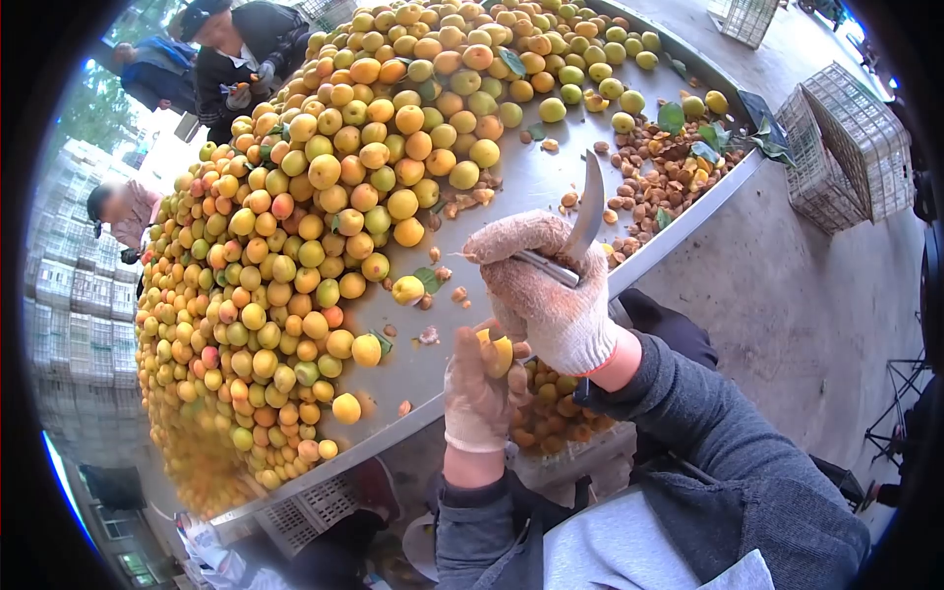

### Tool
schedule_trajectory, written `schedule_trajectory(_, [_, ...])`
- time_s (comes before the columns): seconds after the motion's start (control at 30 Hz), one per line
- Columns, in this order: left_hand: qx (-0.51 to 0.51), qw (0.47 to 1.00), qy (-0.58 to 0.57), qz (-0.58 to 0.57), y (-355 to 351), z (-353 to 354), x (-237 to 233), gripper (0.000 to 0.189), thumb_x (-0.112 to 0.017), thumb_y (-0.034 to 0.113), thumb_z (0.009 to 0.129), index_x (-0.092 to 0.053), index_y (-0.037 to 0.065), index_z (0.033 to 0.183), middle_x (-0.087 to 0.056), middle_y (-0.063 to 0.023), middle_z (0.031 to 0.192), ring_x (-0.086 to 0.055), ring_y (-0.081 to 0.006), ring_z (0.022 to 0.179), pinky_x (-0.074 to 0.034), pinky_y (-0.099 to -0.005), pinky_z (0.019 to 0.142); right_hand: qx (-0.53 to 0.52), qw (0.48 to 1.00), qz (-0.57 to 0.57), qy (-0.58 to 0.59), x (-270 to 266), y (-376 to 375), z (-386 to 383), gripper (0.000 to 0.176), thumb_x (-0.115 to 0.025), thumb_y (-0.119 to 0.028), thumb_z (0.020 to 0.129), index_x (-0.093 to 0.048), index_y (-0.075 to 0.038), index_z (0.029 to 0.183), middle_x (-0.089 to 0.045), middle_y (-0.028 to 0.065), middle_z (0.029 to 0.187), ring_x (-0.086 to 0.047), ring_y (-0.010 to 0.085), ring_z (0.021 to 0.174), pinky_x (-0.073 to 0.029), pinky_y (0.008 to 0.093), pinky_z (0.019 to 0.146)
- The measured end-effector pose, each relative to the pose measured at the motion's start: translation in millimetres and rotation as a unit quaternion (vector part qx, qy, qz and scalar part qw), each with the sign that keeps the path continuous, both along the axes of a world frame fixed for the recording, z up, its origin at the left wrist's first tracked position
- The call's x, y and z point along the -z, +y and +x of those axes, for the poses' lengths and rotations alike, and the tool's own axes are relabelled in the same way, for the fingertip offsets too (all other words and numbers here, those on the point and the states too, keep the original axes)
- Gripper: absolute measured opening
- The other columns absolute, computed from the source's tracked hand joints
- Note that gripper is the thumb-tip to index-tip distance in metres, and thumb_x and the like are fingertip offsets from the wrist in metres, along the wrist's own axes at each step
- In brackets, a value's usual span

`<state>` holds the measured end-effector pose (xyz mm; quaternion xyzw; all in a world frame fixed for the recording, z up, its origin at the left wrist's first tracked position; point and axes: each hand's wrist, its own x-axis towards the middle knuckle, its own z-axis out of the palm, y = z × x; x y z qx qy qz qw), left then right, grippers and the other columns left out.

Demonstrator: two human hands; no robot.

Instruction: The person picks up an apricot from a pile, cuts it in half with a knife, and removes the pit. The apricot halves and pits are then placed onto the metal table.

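Note:
My right hand (551,290), in a soiled knit glove, is wrapped round the handle of a knife with a curved blade (590,208) that points up and away. My left hand (479,388), gloved as well, holds a yellow apricot (498,354) that looks cut open. The two hands are close together above the table's near edge, and the right fingers partly hide the fruit. A brown pit (520,349) shows beside the apricot. Under my hands stands a crate holding apricot pieces (551,408).
A big heap of apricots (324,187) covers much of the metal table (472,265). Pits and scraps (649,177) lie at its right edge. Plastic crates (851,147) stand on the floor at right. Other people (241,59) are at the far left side.

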<state>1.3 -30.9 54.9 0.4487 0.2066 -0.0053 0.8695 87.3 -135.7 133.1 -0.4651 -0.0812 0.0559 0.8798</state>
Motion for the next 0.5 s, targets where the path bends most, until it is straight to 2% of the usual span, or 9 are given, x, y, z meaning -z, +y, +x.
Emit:
schedule_trajectory(0.07, [-0.026, 0.998, -0.006, 0.052, -2.7, -0.7, -0.9, 0.06, -0.059, 0.058, 0.086, -0.051, 0.008, 0.118, -0.063, -0.0121, 0.083, -0.057, -0.0147, 0.051, -0.042, -0.024, 0.039, 0.028, 0.996, -0.023, -0.082, 4.6, 2.4, -1.7, 0.016, -0.063, 0.007, 0.081, -0.066, -0.003, 0.094, -0.066, 0.0056, 0.087, -0.061, 0.0106, 0.069, -0.048, 0.0218, 0.06])
schedule_trajectory(0.1, [-0.027, 0.998, -0.006, 0.052, -2.4, -0.4, 3.8, 0.06, -0.059, 0.058, 0.086, -0.051, 0.008, 0.118, -0.063, -0.0121, 0.083, -0.057, -0.0147, 0.051, -0.042, -0.024, 0.039, 0.027, 0.996, -0.023, -0.082, 5.8, 2.5, -1.7, 0.016, -0.063, 0.007, 0.081, -0.066, -0.003, 0.094, -0.066, 0.0056, 0.087, -0.061, 0.0106, 0.069, -0.048, 0.0218, 0.06])
schedule_trajectory(0.17, [-0.012, 0.918, -0.121, 0.378, -1.9, 1.2, 13.8, 0.054, -0.059, 0.056, 0.087, -0.053, 0.008, 0.11, -0.062, -0.0108, 0.077, -0.053, -0.0137, 0.045, -0.039, -0.024, 0.037, -0.008, 0.984, -0.071, -0.163, 7.6, 1.9, -1.7, 0.016, -0.064, 0.008, 0.08, -0.067, -0.002, 0.092, -0.066, 0.0077, 0.096, -0.063, 0.013, 0.083, -0.051, 0.0249, 0.072])
schedule_trajectory(0.2, [-0.012, 0.918, -0.121, 0.378, -3.3, -0.2, 15.2, 0.054, -0.059, 0.056, 0.087, -0.053, 0.008, 0.11, -0.062, -0.0108, 0.077, -0.053, -0.0137, 0.045, -0.039, -0.024, 0.037, -0.008, 0.984, -0.071, -0.163, 7.8, 2.4, -1.2, 0.016, -0.064, 0.008, 0.08, -0.067, -0.002, 0.092, -0.066, 0.0077, 0.096, -0.063, 0.013, 0.083, -0.051, 0.0249, 0.072])
schedule_trajectory(0.27, [-0.068, 0.99, -0.014, 0.125, -7.3, 1.1, 5.8, 0.045, -0.058, 0.053, 0.088, -0.056, 0.009, 0.099, -0.059, -0.008, 0.07, -0.048, -0.0121, 0.042, -0.036, -0.0229, 0.036, -0.059, 0.987, -0.085, -0.122, 7.3, 4.0, 1.8, 0.016, -0.058, 0.005, 0.083, -0.069, -0.003, 0.092, -0.066, 0.0034, 0.093, -0.062, 0.0105, 0.082, -0.053, 0.0248, 0.071])
schedule_trajectory(0.33, [-0.057, 0.991, 0.056, 0.109, -7.8, 5.8, -9.0, 0.044, -0.057, 0.052, 0.089, -0.057, 0.008, 0.095, -0.058, -0.007, 0.068, -0.046, -0.0109, 0.041, -0.034, -0.0222, 0.036, -0.087, 0.992, -0.046, -0.075, 3.2, 1.4, 7.1, 0.017, -0.057, 0.004, 0.085, -0.069, -0.003, 0.094, -0.065, 0.0028, 0.094, -0.062, 0.0104, 0.084, -0.052, 0.0247, 0.07])
schedule_trajectory(0.4, [-0.046, 0.987, 0.126, 0.092, -5.3, 9.4, -18.8, 0.044, -0.055, 0.051, 0.089, -0.058, 0.007, 0.092, -0.057, -0.0061, 0.066, -0.043, -0.0098, 0.04, -0.033, -0.0215, 0.036, -0.107, 0.993, 0.0, 0.04, 1.1, 1.0, 13.1, 0.012, -0.055, -0.001, 0.086, -0.064, -0.003, 0.094, -0.057, 0.0014, 0.073, -0.05, 0.0087, 0.05, -0.038, 0.0232, 0.042])
schedule_trajectory(0.43, [-0.027, 0.984, 0.148, 0.092, -3.4, 10.9, -22.1, 0.038, -0.051, 0.045, 0.091, -0.056, 0.008, 0.095, -0.057, -0.0055, 0.064, -0.046, -0.0104, 0.043, -0.033, -0.0208, 0.036, -0.117, 0.984, 0.062, 0.121, 12.0, 3.2, 19.0, 0.016, -0.052, -0.002, 0.086, -0.06, -0.005, 0.099, -0.045, -0.0021, 0.063, -0.033, 0.0061, 0.04, -0.023, 0.023, 0.034])
schedule_trajectory(0.5, [-0.006, 0.981, 0.169, 0.094, -2.4, 9.9, -19.3, 0.032, -0.047, 0.039, 0.093, -0.055, 0.008, 0.098, -0.056, -0.0049, 0.063, -0.049, -0.0111, 0.045, -0.033, -0.02, 0.037, -0.112, 0.975, 0.116, 0.154, 26.4, 4.3, 27.7, 0.017, -0.051, -0.001, 0.086, -0.059, -0.006, 0.1, -0.042, -0.0027, 0.062, -0.032, 0.0062, 0.04, -0.024, 0.0226, 0.035])
